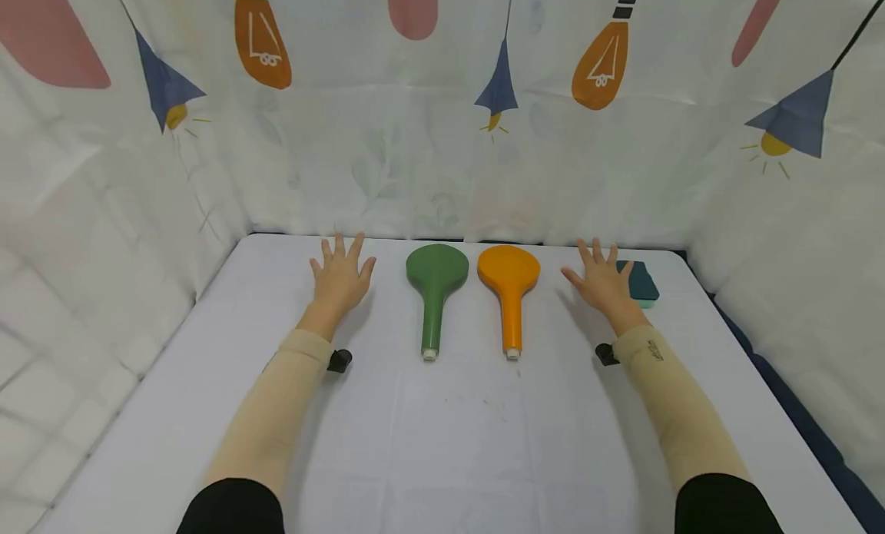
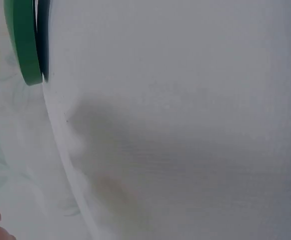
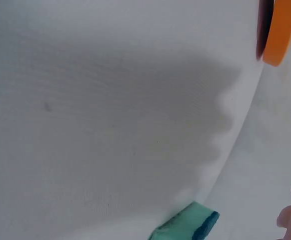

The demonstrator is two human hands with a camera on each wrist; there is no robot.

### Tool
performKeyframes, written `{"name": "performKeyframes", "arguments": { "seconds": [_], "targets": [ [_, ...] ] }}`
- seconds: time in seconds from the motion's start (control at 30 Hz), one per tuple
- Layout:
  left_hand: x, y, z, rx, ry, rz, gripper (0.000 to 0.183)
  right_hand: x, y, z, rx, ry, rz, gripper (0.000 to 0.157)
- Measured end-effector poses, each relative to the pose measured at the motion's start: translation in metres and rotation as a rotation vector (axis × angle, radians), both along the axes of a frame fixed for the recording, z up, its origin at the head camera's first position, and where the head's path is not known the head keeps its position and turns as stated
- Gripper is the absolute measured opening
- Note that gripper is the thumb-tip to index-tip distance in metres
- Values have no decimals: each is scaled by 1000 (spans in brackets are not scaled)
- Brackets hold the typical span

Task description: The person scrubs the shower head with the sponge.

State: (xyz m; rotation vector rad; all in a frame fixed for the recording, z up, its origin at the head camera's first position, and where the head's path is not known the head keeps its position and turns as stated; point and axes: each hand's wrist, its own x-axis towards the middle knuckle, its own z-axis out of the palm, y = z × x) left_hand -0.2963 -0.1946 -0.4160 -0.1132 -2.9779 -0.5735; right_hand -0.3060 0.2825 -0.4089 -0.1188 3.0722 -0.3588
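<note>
The green paddle (image 1: 435,271) and the orange paddle (image 1: 509,270) lie side by side, with a narrow gap between them, on the far half of the white table (image 1: 449,449). Their round heads are toward the back edge, and their handles, each with a whitish tip, are directed to the person. The green one is on the person's left side, and the orange one is on the right side.

The left hand (image 1: 339,280) is to the left of the green paddle and apart from it; its fingers are spread and it holds nothing. The right hand (image 1: 603,283) is to the right of the orange paddle, also with spread fingers and holding nothing. Both hands cast shadows on the table. Near the right hand there is a teal block (image 1: 641,282), dark on top and lighter below, which this hand partly covers in the head view; whether they touch, I cannot tell.

Both forearms wear beige sleeves (image 1: 283,403), and at each wrist a small black piece (image 1: 339,360) sticks out. Behind the table hangs a pale cloth (image 1: 429,157), printed with blue lamps (image 1: 499,81) and orange bulbs (image 1: 600,65)
</note>
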Motion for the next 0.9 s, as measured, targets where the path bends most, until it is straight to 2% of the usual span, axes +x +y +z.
{"name": "performKeyframes", "arguments": {
  "seconds": [0.23,0.37,0.7,0.9],
  "targets": [
    [9,6,-1,11,24,-49,62,4,7,-1,-20,9,4,79],
    [16,13,-2,43,22,-112,62,7,11,-2,-10,-3,0,78],
    [36,37,-3,228,-5,-249,60,11,23,-6,-23,-31,-5,79],
    [46,46,2,395,-112,-290,63,14,36,-8,-10,-51,-15,80]
  ]
}}
